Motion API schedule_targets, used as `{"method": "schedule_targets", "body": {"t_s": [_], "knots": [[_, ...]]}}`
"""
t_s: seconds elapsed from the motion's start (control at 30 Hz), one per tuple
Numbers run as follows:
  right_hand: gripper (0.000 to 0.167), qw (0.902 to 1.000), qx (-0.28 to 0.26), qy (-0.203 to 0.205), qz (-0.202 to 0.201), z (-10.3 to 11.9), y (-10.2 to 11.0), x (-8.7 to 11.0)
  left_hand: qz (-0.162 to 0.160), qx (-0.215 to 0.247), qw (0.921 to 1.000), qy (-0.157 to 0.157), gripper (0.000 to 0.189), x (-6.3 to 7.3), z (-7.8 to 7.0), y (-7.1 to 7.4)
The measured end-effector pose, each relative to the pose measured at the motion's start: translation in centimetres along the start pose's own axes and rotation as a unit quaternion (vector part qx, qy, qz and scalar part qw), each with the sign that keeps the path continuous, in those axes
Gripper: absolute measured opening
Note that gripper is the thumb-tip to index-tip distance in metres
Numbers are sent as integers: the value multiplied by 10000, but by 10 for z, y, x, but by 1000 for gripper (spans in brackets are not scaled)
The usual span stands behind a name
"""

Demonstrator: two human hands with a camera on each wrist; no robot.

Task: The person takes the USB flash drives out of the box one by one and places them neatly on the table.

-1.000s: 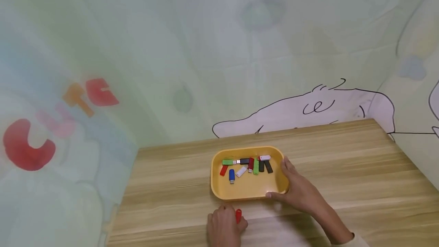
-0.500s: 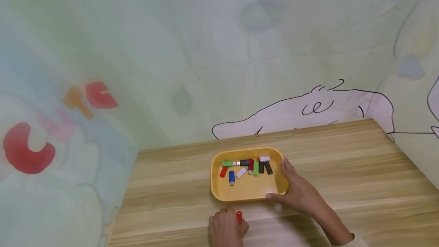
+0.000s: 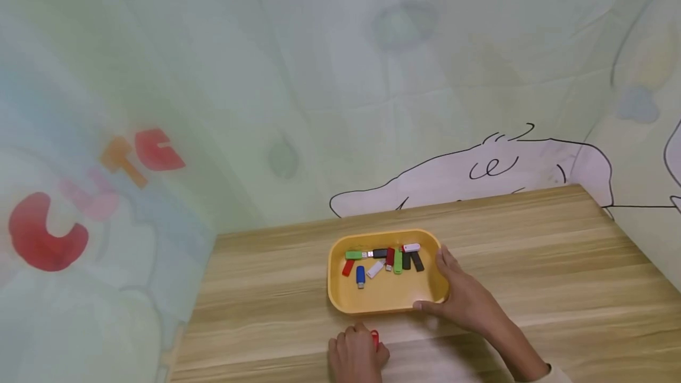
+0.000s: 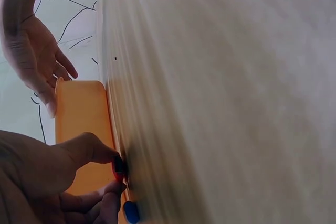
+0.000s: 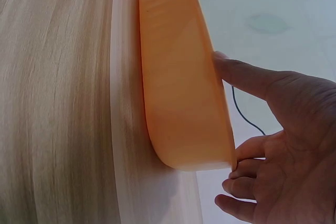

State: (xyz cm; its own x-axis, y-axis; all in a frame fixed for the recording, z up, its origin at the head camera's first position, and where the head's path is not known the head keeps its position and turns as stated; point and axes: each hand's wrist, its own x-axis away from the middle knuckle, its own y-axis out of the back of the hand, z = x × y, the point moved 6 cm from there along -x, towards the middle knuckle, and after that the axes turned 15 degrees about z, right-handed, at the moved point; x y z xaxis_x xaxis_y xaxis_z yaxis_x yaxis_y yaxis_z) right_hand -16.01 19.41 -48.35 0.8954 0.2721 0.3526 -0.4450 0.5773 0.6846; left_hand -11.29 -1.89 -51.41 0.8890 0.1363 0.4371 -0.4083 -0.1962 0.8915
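Observation:
My left hand [image 3: 357, 352] is low over the table, just in front of the yellow tray [image 3: 380, 303]. Its thumb and finger pinch a red USB flash drive [image 3: 375, 339], which shows red and dark between the fingertips in the left wrist view. My right hand [image 3: 468, 300] holds the tray at its front right corner, thumb on the front rim and fingers along the right side. Several USB flash drives lie in the tray, among them a blue one [image 3: 360, 275], a white one [image 3: 375, 269] and a green one [image 3: 353, 255].
Under the tray is a wood-grain table [image 3: 255, 300], with bare surface on both sides of it. Beside the left fingertips in the left wrist view is a small blue object [image 4: 131, 212]. A printed cloth [image 3: 330, 105] hangs behind the table.
My left hand has shifted slightly right and nearer the front edge of the view, with the red USB flash drive, which shows less now. The right hand and tray hardly differ.

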Motion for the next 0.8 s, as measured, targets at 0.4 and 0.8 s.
{"method": "schedule_targets", "body": {"t_s": [0.4, 0.8], "knots": [[127, 10000, 29, -36, -9, 1, -1, 0, 240, 29, 9995, 215, 47, -2, 0, -4], [126, 10000, -4, -9, -9, -1, 0, -1, 383, -170, 9991, 80, 57, 4, 2, 8]]}}
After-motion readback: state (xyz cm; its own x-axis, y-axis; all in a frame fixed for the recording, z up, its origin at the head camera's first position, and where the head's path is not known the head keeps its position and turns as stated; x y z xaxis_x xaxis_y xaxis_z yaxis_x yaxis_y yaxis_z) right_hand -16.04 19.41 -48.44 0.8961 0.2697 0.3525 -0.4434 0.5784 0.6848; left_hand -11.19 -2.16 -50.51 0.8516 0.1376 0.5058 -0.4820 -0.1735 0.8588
